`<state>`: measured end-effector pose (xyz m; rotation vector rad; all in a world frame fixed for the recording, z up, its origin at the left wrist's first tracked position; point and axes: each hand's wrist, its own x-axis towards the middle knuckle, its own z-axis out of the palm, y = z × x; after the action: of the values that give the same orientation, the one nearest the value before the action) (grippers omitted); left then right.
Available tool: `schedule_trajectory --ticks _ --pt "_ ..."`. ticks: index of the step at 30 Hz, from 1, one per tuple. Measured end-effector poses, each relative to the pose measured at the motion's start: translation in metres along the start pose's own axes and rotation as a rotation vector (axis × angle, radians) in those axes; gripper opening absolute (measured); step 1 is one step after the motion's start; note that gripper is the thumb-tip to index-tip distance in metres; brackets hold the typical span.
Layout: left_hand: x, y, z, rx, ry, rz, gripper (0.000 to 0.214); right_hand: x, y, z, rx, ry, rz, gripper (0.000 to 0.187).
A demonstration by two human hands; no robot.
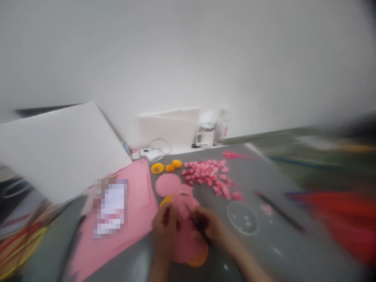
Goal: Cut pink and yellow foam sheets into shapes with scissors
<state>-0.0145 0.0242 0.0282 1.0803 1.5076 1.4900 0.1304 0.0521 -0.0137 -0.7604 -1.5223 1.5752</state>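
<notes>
My left hand (166, 220) is closed, its fingertips pinching the edge of a pink foam or paper piece (182, 192) with rounded outlines. In my right hand (210, 224) is a thin dark pen-like tool (201, 231), its tip pointing at that piece; blur hides its exact kind. Beneath both hands lie larger pink rounded cutouts (185, 250), with an orange cutout (198, 259) showing under their lower edge. A pink disc (168, 185) lies just beyond my hands.
Small pink pieces (204, 172) form a pile beyond my right hand, near pink scissors (232, 154). Yellow rolls (158, 168) lie left of the pile. Pink sheets (138, 211) carry a pixelated object (111, 209). A clear round dish (241, 217), dark stick (282, 213) and mug (207, 135) stand right.
</notes>
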Motion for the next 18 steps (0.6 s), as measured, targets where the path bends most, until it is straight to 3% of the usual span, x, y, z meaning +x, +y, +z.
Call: schedule_trajectory --ticks 4,7,18 --pt "-0.0005 0.0034 0.0006 0.003 0.023 0.012 0.032 -0.0003 -0.0024 0.0015 -0.085 0.026 0.002 0.030" --pt "-0.0019 0.0030 0.0017 0.023 -0.024 0.001 0.033 -0.0003 -0.0025 0.0030 -0.099 0.051 -0.014 0.029" --pt "-0.0044 0.0056 0.0041 0.227 -0.047 0.064 0.036 -0.0007 -0.0012 0.0101 0.000 0.060 -0.071 0.028"
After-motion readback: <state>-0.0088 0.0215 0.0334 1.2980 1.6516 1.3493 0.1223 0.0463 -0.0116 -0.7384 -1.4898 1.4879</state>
